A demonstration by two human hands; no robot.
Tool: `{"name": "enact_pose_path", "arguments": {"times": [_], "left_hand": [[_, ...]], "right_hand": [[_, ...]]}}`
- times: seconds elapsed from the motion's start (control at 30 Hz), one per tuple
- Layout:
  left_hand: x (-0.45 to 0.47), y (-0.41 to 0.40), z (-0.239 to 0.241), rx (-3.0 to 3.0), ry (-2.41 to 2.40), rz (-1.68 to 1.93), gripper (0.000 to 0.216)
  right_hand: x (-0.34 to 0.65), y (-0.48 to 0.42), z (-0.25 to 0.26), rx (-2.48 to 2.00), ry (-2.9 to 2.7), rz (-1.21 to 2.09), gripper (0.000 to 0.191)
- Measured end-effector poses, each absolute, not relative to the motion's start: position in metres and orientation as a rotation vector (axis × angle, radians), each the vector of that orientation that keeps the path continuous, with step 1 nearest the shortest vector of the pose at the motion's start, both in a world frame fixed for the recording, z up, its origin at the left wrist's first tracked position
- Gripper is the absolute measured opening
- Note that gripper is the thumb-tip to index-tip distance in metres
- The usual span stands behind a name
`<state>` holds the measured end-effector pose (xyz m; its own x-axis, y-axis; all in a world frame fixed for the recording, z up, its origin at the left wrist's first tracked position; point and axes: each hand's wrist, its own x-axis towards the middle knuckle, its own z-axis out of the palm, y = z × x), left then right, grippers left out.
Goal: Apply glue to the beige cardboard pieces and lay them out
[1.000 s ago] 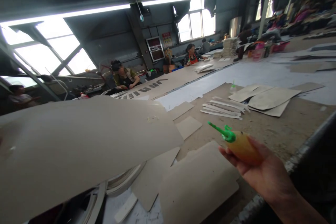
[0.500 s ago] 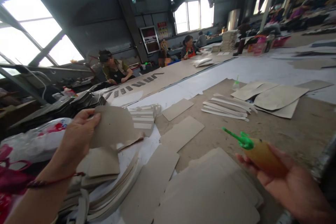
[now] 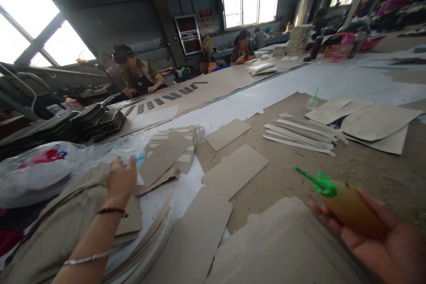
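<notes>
Fingers of the person's right hand (image 3: 394, 242) are curling around an amber squeeze bottle (image 3: 357, 211), which is lying across the palm at the near right, its green nozzle (image 3: 311, 177) pointing left above the brown worktable (image 3: 276, 193). The left hand (image 3: 120, 182) is hanging released at the near left, its fingers loosely bent and parted, over a stack of beige sheets (image 3: 76, 213); whether it is touching them, one cannot tell. A dark red bracelet (image 3: 111, 211) and a silver bangle (image 3: 87, 258) are circling that arm. Just right of its fingertips, a smooth beige board piece (image 3: 164, 155) is lying on a stack of slotted pieces (image 3: 193, 135). A clear plastic bag (image 3: 40, 177) is spreading farther left, while curved strips (image 3: 149, 244) are bunching nearby. Overlapping boards (image 3: 282, 248) are covering the near middle. Beyond the bottle, pale straight strips (image 3: 296, 135) are lying near a small green-tipped bottle (image 3: 313, 102) and larger sheets (image 3: 379, 122). At the far left, a co-worker in a black apron (image 3: 141, 80) is leaning over the table beside a row of dark pieces (image 3: 166, 97)
</notes>
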<state>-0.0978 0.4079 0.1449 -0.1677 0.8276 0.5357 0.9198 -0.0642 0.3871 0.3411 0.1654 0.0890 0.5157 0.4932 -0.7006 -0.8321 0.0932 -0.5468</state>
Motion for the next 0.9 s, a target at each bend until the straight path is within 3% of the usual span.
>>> {"name": "enact_pose_path", "arguments": {"times": [0.13,0.3,0.57,0.83,0.9], "left_hand": [[-0.070,0.323,0.112,-2.237,-2.116,-0.859,0.038],[-0.038,0.224,0.058,-2.757,-1.960,-0.457,0.059],[-0.042,0.207,0.049,-2.854,-1.898,-0.041,0.070],[-0.036,0.202,0.064,-2.820,-1.829,-0.220,0.034],[-0.044,0.207,0.078,-2.700,-1.889,-0.297,0.034]], "right_hand": [[0.330,0.164,0.112,-1.094,0.393,1.029,0.021],[0.320,0.153,0.123,-1.044,0.311,1.057,0.011],[0.317,0.120,0.137,-0.956,0.137,1.077,0.009],[0.325,0.094,0.141,-0.943,0.070,1.077,0.013],[0.328,0.089,0.143,-0.923,0.066,1.077,0.014]]}}
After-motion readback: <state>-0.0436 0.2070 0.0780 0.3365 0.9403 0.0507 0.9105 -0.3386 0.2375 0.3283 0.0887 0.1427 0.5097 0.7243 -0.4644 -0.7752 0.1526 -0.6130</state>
